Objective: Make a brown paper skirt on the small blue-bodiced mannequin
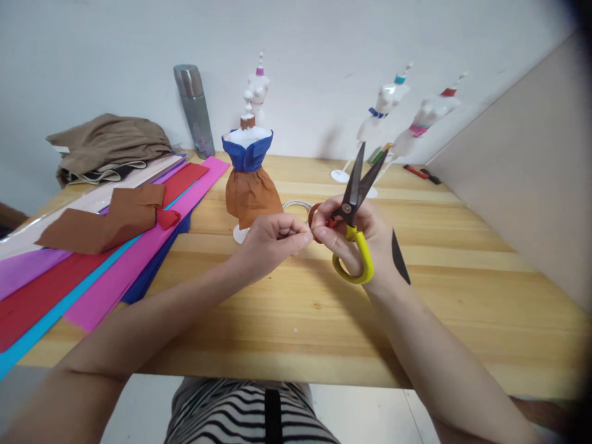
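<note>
My right hand [377, 231] grips a pair of scissors [354, 200] with dark blades and yellow and red handles. The blades are spread and point up, away from me. Thumb and fingertips of my left hand [277, 240] are pinched together close to the right fingertips; anything between them is too small to make out. Just behind the left hand stands a small white dress form [256, 132] wearing a blue paper bodice [248, 154] and a gathered brown paper skirt [252, 194]. A pale ring [297, 204], perhaps a tape roll, lies behind my hands.
Left on the wooden table [277, 333] are coloured paper strips [108, 271], brown paper pieces [106, 219] and folded cloth [111, 145]. A flask [194, 111] and more white dress forms [391, 102] stand along the wall. A black pointed object [400, 258] shows beside my right wrist.
</note>
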Demonstrator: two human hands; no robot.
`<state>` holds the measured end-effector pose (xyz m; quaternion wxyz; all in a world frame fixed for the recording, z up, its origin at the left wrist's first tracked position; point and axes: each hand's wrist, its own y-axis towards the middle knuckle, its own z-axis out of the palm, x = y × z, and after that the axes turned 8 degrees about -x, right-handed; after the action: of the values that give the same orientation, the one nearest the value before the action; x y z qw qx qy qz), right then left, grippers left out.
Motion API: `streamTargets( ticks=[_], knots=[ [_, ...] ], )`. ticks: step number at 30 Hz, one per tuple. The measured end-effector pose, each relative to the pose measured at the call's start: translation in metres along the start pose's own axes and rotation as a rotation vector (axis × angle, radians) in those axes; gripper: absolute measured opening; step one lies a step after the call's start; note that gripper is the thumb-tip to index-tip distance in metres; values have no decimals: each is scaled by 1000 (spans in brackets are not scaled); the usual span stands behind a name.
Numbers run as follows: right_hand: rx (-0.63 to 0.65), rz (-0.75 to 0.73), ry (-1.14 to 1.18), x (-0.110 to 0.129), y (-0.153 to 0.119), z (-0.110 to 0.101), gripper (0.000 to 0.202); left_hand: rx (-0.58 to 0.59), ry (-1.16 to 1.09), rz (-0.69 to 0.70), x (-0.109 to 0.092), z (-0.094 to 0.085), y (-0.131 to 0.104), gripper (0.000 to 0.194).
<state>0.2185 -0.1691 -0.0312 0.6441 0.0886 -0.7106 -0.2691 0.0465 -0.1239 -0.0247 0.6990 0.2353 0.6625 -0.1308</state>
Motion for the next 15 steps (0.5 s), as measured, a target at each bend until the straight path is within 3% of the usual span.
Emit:
streamTargets(
  ticks=[4, 10, 15],
  knots=[
    [-13, 57, 30, -3, -1, 0, 22, 4, -42, -43, 3, 1, 0, 19],
    [-57, -51, 114, -12, 5, -3, 25, 24, -111, -129, 7, 1, -1, 22],
    [-91, -9, 154, -17, 7, -5, 26, 47, -172, -221, 6, 3, 0, 19]
  ],
)
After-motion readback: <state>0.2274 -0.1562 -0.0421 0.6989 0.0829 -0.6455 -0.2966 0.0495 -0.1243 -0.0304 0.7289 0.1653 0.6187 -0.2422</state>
